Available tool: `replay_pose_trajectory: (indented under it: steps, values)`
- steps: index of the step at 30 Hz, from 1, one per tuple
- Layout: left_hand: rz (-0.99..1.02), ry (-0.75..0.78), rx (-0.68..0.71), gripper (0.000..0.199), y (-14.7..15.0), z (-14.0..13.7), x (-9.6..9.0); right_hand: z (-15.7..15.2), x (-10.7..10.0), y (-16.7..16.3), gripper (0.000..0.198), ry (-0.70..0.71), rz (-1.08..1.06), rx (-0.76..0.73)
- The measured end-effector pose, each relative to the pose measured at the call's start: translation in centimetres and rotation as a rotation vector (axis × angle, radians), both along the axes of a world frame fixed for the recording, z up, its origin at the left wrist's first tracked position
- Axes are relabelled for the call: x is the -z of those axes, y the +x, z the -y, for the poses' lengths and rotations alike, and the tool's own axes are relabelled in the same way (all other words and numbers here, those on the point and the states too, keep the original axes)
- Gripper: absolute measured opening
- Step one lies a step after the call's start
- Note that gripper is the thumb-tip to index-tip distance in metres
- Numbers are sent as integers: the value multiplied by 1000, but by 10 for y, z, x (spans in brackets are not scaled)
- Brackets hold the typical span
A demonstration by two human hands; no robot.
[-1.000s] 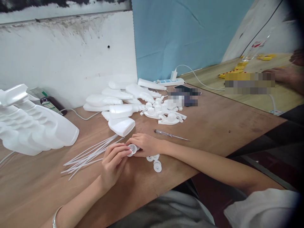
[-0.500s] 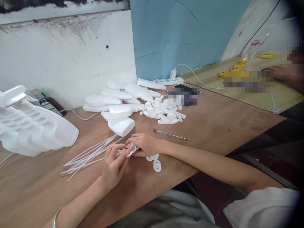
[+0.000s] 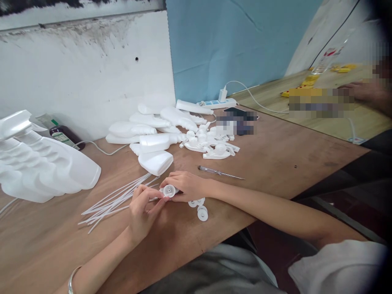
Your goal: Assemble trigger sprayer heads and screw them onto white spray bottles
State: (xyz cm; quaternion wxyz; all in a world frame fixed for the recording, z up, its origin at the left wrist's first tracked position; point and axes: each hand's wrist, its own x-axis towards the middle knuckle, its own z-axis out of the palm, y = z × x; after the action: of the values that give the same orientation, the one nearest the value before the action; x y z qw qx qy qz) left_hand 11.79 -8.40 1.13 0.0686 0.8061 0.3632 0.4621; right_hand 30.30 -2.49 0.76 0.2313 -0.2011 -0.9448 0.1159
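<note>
My right hand (image 3: 187, 186) is wrapped around a white trigger spray head (image 3: 169, 190), whose round collar faces up toward me with a small hole at its centre. Most of its body is hidden under my fingers. At the collar's lower left rim, the thumb and forefinger of my left hand (image 3: 143, 208) pinch together; whether a thin white piece lies between them is hard to make out. Several flat white washers (image 3: 202, 213) lie just right of and below my right hand. Thin white tubes (image 3: 113, 200) are spread on the table beside my left hand.
White bottles (image 3: 156, 161) and more spray heads (image 3: 219, 151) are heaped behind my hands. A screwdriver (image 3: 220, 172) lies beyond my right forearm. Joined white bottles (image 3: 61, 167) stand at left. A power strip (image 3: 214, 104) sits by the wall. Another person's hand (image 3: 358, 90) is at far right.
My left fingertips have drawn back slightly to the left and down from over the collar, so its opening now shows. My right hand has stayed in place.
</note>
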Motion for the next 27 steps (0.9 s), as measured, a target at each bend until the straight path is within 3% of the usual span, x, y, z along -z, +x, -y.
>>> replay_pose_trajectory:
  steps: [18,27]
  values:
    - [-89,-3,-93,12,3,1,-1,-1,2,0,28,42,4,3]
    - [-212,137,-137,13,4,2,-2,0,-1,1,27,29,33,-9]
